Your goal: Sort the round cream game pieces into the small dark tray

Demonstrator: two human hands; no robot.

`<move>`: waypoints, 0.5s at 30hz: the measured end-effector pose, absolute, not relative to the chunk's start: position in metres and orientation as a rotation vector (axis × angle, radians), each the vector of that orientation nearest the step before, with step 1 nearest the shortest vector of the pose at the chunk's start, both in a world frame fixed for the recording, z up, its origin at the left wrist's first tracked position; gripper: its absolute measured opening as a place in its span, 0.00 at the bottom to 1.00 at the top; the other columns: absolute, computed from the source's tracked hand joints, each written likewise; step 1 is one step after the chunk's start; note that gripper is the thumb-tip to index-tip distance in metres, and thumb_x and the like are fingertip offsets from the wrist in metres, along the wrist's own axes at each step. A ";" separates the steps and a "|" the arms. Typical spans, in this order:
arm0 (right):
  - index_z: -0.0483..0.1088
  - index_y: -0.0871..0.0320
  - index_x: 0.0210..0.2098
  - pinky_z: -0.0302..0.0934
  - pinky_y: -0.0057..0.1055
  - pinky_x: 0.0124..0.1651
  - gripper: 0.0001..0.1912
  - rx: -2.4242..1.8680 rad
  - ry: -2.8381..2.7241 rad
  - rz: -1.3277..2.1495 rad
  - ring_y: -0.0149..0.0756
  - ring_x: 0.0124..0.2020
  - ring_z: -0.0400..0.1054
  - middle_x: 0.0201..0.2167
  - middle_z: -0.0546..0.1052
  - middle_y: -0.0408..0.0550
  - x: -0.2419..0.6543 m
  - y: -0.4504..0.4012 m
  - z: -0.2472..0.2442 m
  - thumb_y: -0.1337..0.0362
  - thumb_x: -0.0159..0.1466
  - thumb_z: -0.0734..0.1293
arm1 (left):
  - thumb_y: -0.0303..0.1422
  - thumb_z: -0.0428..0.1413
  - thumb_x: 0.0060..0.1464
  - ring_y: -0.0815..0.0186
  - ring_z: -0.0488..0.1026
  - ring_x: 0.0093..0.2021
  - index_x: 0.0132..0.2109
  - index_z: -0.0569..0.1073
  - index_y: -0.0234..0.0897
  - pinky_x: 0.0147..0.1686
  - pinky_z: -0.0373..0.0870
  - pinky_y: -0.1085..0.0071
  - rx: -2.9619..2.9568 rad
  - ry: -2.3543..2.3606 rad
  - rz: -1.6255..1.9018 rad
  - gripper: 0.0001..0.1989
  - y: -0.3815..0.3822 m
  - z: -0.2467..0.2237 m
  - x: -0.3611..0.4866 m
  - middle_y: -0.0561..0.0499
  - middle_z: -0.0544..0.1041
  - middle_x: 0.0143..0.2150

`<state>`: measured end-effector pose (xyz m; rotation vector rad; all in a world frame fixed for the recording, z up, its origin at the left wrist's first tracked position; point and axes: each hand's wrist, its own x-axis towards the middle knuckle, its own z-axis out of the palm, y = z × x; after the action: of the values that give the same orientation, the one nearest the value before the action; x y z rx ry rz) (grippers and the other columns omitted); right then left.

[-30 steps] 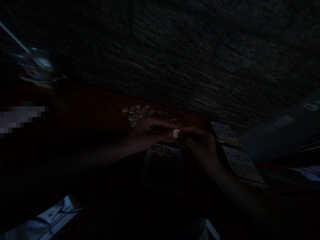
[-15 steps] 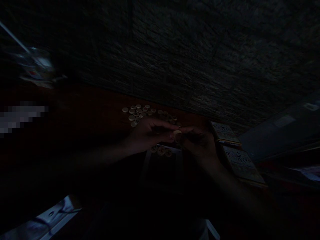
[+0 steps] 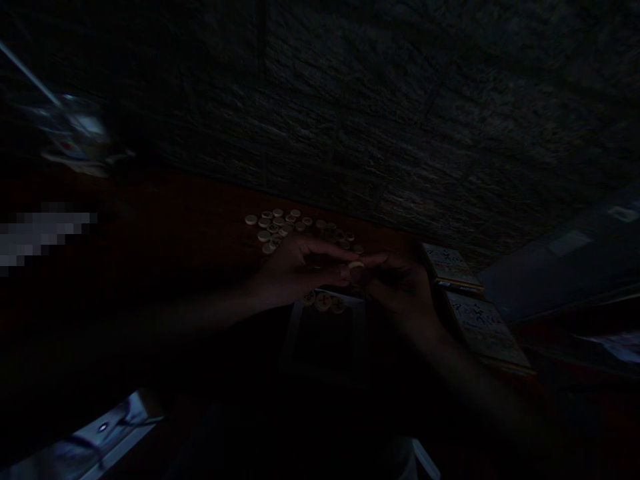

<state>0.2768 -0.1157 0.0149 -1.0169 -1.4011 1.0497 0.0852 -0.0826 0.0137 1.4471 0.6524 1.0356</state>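
In dim light, a round pale Chinese chess piece (image 3: 356, 265) is pinched between my two hands above the table. The fingertips of my left hand (image 3: 305, 267) close on its left side. Those of my right hand (image 3: 400, 283) grip it from the right, with some fingers lost in shadow. Just below, 3 marked chess pieces (image 3: 323, 301) lie side by side at the far edge of a dark open box (image 3: 360, 333). Beyond my left hand, several loose chess pieces (image 3: 264, 236) are spread over the reddish-brown table (image 3: 190, 207).
Two flat printed boxes (image 3: 487, 330) lie right of my right arm. A rough stone wall (image 3: 340, 133) rises behind the table. At the far left stands a clear container (image 3: 83, 130) with a pale stick. A light printed box (image 3: 110, 433) is at lower left.
Both hands stay almost in place, still around the chess piece, which appears tilted slightly differently. The loose pieces and boxes have not moved.
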 end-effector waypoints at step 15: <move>0.80 0.53 0.34 0.77 0.34 0.40 0.05 -1.031 -1.407 1.024 0.35 0.32 0.80 0.32 0.85 0.44 0.276 -0.116 0.016 0.63 0.57 0.78 | 0.30 0.69 0.51 0.60 0.84 0.44 0.45 0.84 0.38 0.46 0.81 0.67 1.468 0.655 1.037 0.12 -0.082 0.013 0.086 0.47 0.86 0.45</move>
<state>0.2756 -0.1158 0.0164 -1.0306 -1.4069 1.0235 0.0858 -0.0820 0.0134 1.4680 0.6552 1.0373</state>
